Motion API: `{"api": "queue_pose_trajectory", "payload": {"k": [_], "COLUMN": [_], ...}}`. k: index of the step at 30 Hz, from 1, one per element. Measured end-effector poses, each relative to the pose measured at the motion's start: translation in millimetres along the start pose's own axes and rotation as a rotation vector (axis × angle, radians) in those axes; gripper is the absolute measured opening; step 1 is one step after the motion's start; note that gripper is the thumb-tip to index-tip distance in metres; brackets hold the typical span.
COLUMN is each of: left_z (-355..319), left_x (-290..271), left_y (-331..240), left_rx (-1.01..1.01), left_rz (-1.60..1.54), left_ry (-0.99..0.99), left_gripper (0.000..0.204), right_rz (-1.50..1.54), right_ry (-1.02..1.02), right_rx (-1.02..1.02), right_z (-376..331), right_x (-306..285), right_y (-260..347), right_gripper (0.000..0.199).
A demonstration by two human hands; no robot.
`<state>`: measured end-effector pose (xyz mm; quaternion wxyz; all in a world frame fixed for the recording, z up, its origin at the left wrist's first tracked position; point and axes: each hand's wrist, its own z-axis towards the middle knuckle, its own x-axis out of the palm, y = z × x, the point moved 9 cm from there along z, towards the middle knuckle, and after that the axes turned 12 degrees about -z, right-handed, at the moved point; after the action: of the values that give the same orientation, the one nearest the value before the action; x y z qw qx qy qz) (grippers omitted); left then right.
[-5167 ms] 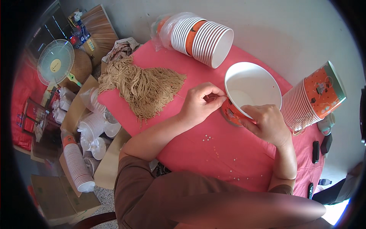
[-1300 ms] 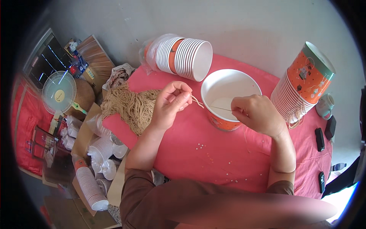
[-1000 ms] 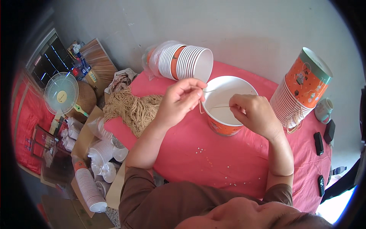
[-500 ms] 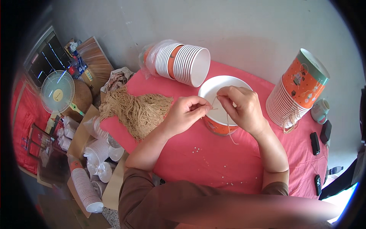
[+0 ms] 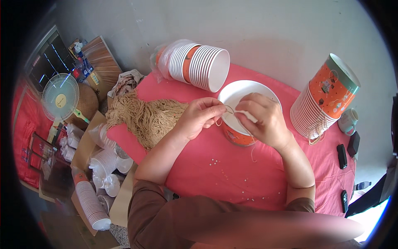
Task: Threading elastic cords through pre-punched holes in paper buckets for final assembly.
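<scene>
The left hand (image 5: 200, 118) is pinching cord (image 5: 231, 111) at the tub (image 5: 237, 138)'s left rim; the right hand (image 5: 266, 119) is pinching it over the tub's mouth. Probably light and limp, the cord is favouring fingertip holds near its crossing.

Bare forearms (image 5: 162, 154) aslant, left grip (image 5: 202, 116) and right grip (image 5: 266, 120) close together, each in a fingertip pinch.
</scene>
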<state>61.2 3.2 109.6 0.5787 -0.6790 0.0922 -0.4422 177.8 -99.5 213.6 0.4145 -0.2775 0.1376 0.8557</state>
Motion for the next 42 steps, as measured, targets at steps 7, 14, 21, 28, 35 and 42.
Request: {"api": "queue_pose_trajectory", "payload": {"k": [7, 14, 21, 28, 35, 42], "left_z": [0, -4, -7, -7, -8, -11], "left_x": [5, 12, 9, 10, 17, 22], "left_y": [0, -11, -19, -18, -15, -10], "left_rx": [0.011, 0.083, 0.218, 0.193, 0.183, 0.191], "left_rz": [0.016, 0.164, 0.406, 0.377, 0.357, 0.267], "left_ry": [-0.001, 0.026, 0.025, 0.023, 0.051, 0.1], "left_gripper": [0.016, 0.018, 0.011, 0.011, 0.011, 0.012], "right_rz": [-0.115, -0.141, -0.126, -0.011, 0.07, 0.047], "right_ry": [-0.004, -0.007, -0.02, 0.044, 0.072, 0.096], "right_rx": [-0.043, -0.045, 0.039, 0.054, 0.078, 0.064], "right_z": [-4, 0, 0, -1, -4, -4], "right_x": [10, 2, -7, 1, 9, 13], "right_y": [11, 9, -7, -5, -4, -2], "right_gripper": [0.02, 0.017, 0.012, 0.01, 0.01, 0.009]}}
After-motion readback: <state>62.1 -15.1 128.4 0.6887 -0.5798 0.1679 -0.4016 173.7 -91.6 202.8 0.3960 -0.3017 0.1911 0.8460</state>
